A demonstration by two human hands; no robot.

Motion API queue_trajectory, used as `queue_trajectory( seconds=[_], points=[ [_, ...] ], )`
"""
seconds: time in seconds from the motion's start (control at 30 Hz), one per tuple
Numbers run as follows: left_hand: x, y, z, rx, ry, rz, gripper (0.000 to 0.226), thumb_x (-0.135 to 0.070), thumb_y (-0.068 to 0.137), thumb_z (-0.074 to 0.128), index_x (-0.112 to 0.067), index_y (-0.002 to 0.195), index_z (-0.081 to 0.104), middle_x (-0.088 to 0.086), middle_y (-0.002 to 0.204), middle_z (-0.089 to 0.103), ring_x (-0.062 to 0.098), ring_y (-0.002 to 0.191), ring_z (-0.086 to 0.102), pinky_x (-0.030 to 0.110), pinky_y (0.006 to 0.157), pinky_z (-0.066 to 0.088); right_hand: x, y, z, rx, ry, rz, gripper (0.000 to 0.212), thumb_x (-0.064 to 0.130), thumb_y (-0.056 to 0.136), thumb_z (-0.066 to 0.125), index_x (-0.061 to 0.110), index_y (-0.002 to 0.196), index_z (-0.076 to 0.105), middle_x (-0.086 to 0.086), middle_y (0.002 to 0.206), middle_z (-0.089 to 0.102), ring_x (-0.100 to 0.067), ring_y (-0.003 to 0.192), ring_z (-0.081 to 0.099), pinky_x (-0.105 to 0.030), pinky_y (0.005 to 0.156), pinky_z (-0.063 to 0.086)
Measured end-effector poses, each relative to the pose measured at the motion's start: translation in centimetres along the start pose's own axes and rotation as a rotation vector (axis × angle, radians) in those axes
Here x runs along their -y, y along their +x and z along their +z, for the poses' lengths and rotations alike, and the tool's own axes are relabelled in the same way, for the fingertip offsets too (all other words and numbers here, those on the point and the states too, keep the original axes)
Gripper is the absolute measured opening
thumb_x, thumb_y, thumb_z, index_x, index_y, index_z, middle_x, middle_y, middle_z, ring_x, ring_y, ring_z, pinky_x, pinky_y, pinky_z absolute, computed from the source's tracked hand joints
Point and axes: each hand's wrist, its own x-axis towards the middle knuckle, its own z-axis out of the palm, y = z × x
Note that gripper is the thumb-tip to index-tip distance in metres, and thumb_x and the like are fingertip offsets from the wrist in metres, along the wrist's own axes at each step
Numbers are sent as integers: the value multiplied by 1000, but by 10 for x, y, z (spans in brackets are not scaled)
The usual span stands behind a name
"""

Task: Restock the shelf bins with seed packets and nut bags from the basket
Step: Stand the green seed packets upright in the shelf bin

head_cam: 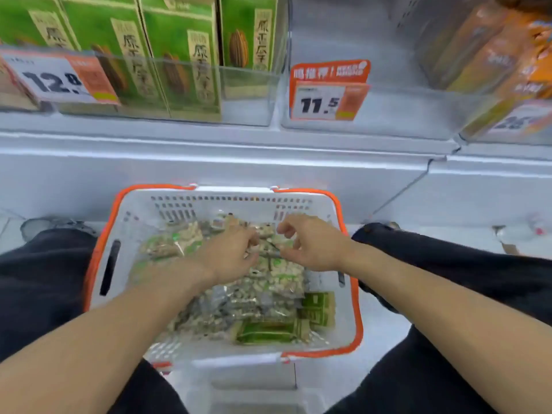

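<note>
Nut bags [239, 297] piled in white basket [343, 330] w/ orange rim, lower center of frame, on floor btwn my knees. Green seed packets [268, 331] lie at pile's lower right. My left hand [230, 255] is down on the bags at the pile's top, fingers curled into them; can't tell if it's actually got one. My right hand [310, 246] just beside it, fingers curled and pinching at a bag edge; grasp unclear too. Clear shelf bin [248, 85] upper left holds upright green boxes [185, 55], tag 12.8 [56, 79]. Center-right bin [388, 115] carries tag 11.5 [322, 103]. Orange packs [507, 55] upper right.
</note>
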Motion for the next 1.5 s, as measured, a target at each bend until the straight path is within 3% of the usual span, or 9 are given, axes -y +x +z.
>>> queue_trajectory(
  seconds=[0.1,0.3,0.6,0.73,0.97,1.07,1.13,1.4,1.5],
  points=[
    [15,-20,41,211,18,-110,30,-33,97,53,-14,121,56,3,116,61,22,109,59,35,92,49,-33,-15,54,145,-33,93,49,35,93,65,14,135,52,-6,132,54,-25,119,54,-34,98,46],
    [28,-42,92,380,-124,-255,16,-32,93,61,-20,102,57,-4,92,61,21,93,61,32,84,51,-63,-31,117,326,-272,154,54,36,90,64,15,135,44,-12,129,52,-34,116,53,-39,94,45],
    [7,-42,122,530,-212,-429,50,-42,92,62,-21,137,53,1,136,57,21,117,57,30,101,46,-63,-25,124,277,-550,273,53,5,88,55,8,138,35,-13,119,63,-34,114,52,-36,88,46],
    [9,-43,122,472,-410,-488,47,-38,81,79,-20,123,67,-2,120,63,16,107,58,24,94,45,-58,-24,113,204,-486,273,43,0,88,52,6,129,43,-15,118,63,-32,112,56,-34,94,39],
    [16,-38,118,236,-599,-671,50,-56,74,75,-8,88,79,8,87,77,19,80,73,36,88,57,-37,-27,82,97,-142,328,43,-12,77,58,8,115,60,-13,109,65,-27,93,61,-34,70,53],
    [7,-37,108,114,-564,-622,31,-37,80,79,-7,84,79,4,72,73,3,56,63,25,66,54,-30,-26,54,-5,-10,357,47,-15,74,58,18,107,62,-6,103,65,-21,84,60,-25,54,45],
    [-2,-37,100,8,-530,-561,10,-17,82,79,-17,73,74,2,78,72,7,64,61,16,58,47,-23,-27,35,-74,60,343,44,-11,74,60,23,101,62,-1,96,66,-18,83,63,-27,57,51],
    [-16,-35,40,-278,-1046,-693,45,8,76,77,-12,112,59,6,100,65,18,81,67,18,52,53,1,-49,-5,-421,213,68,30,-3,77,62,21,92,70,9,85,70,-3,81,62,-6,67,45],
    [-4,-35,22,-212,-1280,-765,40,11,81,70,-1,117,59,16,105,70,27,87,72,25,61,57,10,-53,-5,-556,316,-11,26,-2,79,66,21,92,71,14,83,68,-1,85,63,-8,70,50]
  ],
)
